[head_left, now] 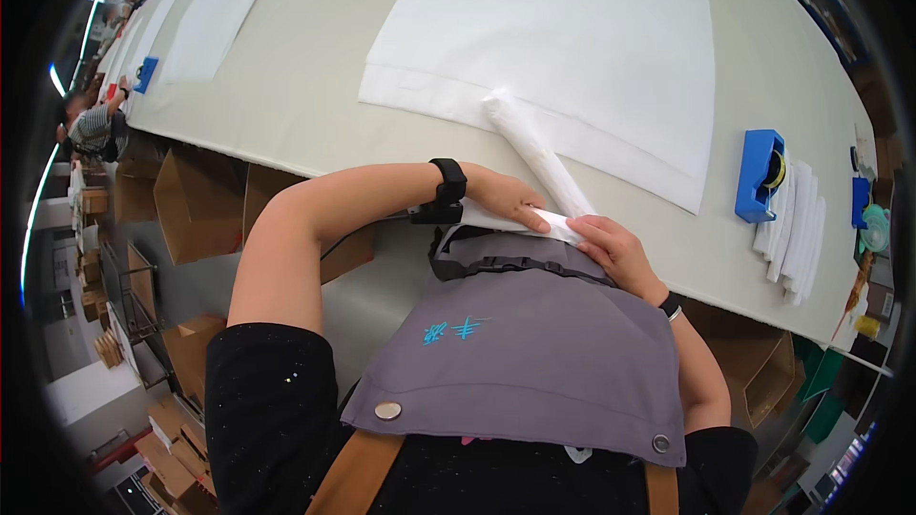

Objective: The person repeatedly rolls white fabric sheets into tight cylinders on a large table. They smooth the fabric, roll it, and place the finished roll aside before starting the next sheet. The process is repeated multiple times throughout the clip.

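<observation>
At the table's near edge, against my grey apron [522, 350], both hands hold a narrow folded white piece [562, 223]. My left hand [507, 194] presses its thumb and fingers on it from the left. My right hand [610, 249] pinches its right end. Just beyond my fingers lies a long rolled white bundle [537, 150], its far end resting on a large white sheet [572, 36]. Near my right hand the bundle's close end is partly hidden, so I cannot tell whether it joins the held piece. The sheet has a crease along its near edge.
On the right of the pale table [308, 86] stands a blue tape dispenser [757, 175] beside several white rolls [794, 229]. Cardboard boxes [197, 204] sit below the edge. Far left, a person [100, 125] works near another blue dispenser [146, 75] and more white sheets [215, 14].
</observation>
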Tool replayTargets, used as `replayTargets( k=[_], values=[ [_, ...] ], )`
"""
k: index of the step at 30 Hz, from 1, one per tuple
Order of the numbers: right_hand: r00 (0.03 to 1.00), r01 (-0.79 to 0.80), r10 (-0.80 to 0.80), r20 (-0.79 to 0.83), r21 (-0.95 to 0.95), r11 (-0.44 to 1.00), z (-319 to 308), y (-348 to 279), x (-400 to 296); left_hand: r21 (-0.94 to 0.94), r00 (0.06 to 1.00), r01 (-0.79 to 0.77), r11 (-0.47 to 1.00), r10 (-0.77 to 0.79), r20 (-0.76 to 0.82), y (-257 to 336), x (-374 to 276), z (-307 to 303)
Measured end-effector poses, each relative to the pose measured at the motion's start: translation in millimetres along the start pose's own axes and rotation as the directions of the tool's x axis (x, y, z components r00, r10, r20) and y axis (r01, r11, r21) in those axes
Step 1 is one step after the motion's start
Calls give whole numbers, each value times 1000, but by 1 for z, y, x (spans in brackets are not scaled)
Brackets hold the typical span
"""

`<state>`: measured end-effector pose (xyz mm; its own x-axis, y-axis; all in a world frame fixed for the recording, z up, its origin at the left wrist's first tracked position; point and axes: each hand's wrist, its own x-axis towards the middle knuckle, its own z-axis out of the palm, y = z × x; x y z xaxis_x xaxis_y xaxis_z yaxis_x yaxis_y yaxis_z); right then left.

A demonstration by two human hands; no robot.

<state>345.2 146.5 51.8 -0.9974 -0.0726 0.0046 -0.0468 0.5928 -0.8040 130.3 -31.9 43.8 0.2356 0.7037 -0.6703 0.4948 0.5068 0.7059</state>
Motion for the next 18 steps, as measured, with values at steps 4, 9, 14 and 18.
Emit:
replayTargets(
  k=[4, 9, 14, 18],
  values=[
    [1000, 4, -4, -10, 7, 1000, 2, 0, -1, 55, 971, -190, 980, 196, -139, -2, -28, -4],
    [999, -41, 41, -6, 30, 999, 2, -2, -1, 337, 968, -150, 930, 208, -143, -2, -55, -22],
    [1000, -13, 13, -2, 17, 1000, 4, -2, 0, 752, 900, -118, 648, 390, -194, -8, -56, -3],
    [999, -7, 6, -43, -14, 1000, 6, -2, -4, 801, 791, -144, 582, 554, -260, -21, -63, 22]
  ],
)
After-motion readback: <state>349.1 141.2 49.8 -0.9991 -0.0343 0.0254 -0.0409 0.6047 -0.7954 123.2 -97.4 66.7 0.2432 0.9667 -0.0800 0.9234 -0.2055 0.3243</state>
